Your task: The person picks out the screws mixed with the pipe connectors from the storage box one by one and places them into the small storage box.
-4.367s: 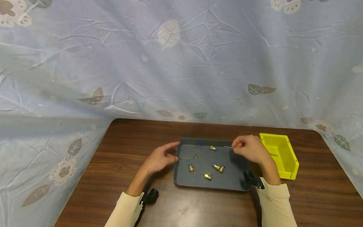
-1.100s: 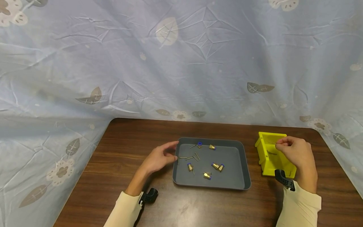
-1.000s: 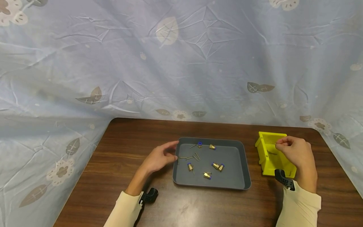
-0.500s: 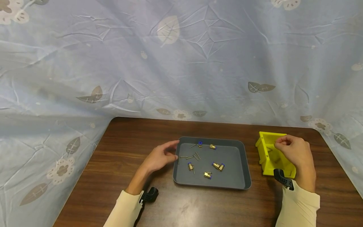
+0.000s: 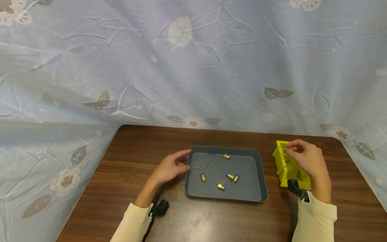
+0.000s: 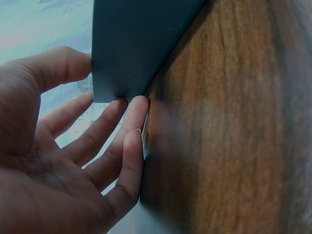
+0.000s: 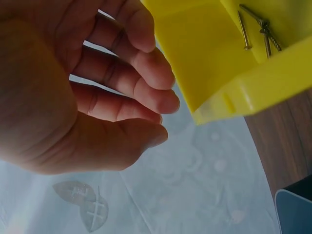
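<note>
My left hand (image 5: 168,169) rests at the left end of a grey tray (image 5: 249,174); in the left wrist view its thumb and fairly straight fingertips touch the tray's outer wall (image 6: 131,48). Brass push-in fittings (image 5: 221,187) with blue collars lie scattered in the tray among several thin screws (image 5: 210,166). Over a yellow bin (image 5: 282,171) hovers my right hand (image 5: 308,160), fingers loosely bent. The right wrist view shows nothing between its thumb and fingertips, and a few screws (image 7: 263,23) lying in the bin, which the hand partly covers in the head view.
The tray and bin stand apart on a dark wooden table (image 5: 199,222), the bin to the tray's right. A patterned pale cloth (image 5: 193,67) hangs behind the table and along its sides. Each wrist carries a black camera mount (image 5: 159,208).
My right hand carried a screw from the tray's upper right to the yellow bin and let it go there. It has since shifted slightly left, fingers parted. The left hand stayed at the tray.
</note>
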`<state>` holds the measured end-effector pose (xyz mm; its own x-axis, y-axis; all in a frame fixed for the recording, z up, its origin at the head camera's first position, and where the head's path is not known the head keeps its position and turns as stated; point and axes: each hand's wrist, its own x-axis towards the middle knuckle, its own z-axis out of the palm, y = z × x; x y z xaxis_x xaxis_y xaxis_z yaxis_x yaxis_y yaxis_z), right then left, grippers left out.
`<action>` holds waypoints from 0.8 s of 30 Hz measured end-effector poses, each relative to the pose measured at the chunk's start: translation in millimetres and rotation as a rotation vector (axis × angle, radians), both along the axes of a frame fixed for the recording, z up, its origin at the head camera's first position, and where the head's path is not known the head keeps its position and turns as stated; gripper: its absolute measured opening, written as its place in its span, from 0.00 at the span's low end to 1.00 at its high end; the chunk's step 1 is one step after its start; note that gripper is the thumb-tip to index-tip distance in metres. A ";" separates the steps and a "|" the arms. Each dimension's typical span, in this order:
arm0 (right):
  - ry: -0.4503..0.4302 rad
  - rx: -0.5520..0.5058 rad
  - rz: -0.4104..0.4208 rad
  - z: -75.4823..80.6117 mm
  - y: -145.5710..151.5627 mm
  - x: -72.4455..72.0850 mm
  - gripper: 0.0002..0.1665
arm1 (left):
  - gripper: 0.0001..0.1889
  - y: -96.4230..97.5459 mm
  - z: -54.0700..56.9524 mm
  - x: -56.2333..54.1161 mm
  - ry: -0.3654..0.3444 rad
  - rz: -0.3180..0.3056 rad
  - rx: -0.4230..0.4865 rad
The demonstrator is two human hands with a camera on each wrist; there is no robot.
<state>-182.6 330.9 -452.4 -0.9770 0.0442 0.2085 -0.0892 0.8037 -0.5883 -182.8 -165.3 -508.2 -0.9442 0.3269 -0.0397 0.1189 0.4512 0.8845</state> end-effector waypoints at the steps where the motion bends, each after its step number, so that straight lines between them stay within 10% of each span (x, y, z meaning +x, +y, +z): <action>1: 0.003 -0.005 0.010 0.4 -1.1 -0.2 0.13 | 0.35 -0.1 -0.2 -0.1 0.002 -0.002 0.002; 24: 0.063 -0.206 0.345 0.9 -29.7 -7.0 0.24 | 0.36 0.5 -2.6 -0.3 0.007 -0.003 -0.005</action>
<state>-189.6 301.2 -451.6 -0.9274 -0.2369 0.2895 -0.3740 0.5864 -0.7185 -183.1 -164.7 -510.7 -0.9436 0.3293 -0.0351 0.1262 0.4555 0.8812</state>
